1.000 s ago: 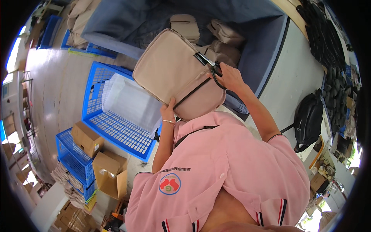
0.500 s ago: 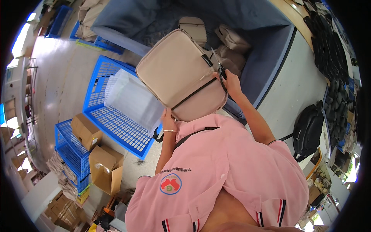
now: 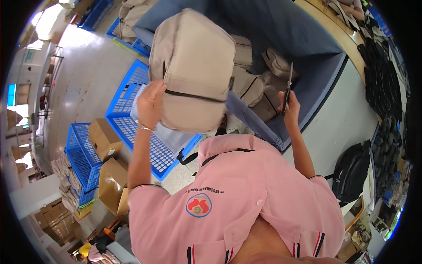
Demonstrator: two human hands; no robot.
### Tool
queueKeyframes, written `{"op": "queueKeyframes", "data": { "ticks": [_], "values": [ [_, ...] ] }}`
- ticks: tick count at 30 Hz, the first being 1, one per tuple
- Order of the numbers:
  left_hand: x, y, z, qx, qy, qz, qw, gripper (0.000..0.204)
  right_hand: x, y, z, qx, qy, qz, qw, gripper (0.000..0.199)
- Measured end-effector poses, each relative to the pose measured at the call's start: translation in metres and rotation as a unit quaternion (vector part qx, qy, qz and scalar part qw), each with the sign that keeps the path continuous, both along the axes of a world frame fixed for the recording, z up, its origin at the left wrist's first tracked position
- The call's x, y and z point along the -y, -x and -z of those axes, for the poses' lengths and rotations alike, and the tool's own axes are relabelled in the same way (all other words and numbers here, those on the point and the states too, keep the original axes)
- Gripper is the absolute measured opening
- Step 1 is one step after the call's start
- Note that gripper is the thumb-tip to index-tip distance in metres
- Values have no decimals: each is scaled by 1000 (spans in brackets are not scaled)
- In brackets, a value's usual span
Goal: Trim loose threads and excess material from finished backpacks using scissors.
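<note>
My left hand grips the side of a beige backpack with a black zip line across its front. The bag hangs tilted over a blue plastic crate and the near left corner of a blue-grey lined bin. My right hand is closed round black-handled scissors, their blades pointing up and away from me, apart from the bag. Inside the bin lie several more beige bags, partly hidden behind the held one.
White sheeting lies in the crate. Cardboard boxes and stacked blue crates stand at the left. A black backpack rests on the grey surface at right, with black straps hanging beyond it.
The backpack has moved left, raised and turned by my left hand. My right hand, with the scissors, has come away from the bag to the right.
</note>
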State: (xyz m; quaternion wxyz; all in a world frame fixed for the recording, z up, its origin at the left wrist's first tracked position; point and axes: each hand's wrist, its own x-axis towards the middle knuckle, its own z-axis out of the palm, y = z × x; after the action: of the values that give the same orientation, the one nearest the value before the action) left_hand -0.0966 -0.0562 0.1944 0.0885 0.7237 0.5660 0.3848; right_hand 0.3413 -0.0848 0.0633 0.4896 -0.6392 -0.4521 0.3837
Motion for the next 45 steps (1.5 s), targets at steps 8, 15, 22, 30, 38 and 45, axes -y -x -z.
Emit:
{"op": "queueKeyframes", "data": {
  "ticks": [8, 15, 22, 30, 38, 45],
  "values": [
    [-44, -30, -132, -243, 13, 232, 942, 14, 5, 21, -107, 279, -207, -20, 938, 41],
    [-102, -81, -49, -223, 35, 380, 897, 16, 16, 37, -118, 391, -150, -193, 888, 49],
    [-119, -85, 7, -168, 108, 418, 886, 20, 30, 22, -103, 451, -91, -200, 865, 53],
    [-126, -79, 28, -170, 117, 406, 890, 16, 30, 47, -99, 462, -44, -234, 854, 57],
    [-126, -77, 28, -149, 134, 406, 892, 17, 28, 83, -92, 469, -2, -215, 857, 57],
    [-132, -77, 39, -124, 104, 410, 898, 22, 37, 93, -73, 477, 16, -188, 859, 56]
  ]
}}
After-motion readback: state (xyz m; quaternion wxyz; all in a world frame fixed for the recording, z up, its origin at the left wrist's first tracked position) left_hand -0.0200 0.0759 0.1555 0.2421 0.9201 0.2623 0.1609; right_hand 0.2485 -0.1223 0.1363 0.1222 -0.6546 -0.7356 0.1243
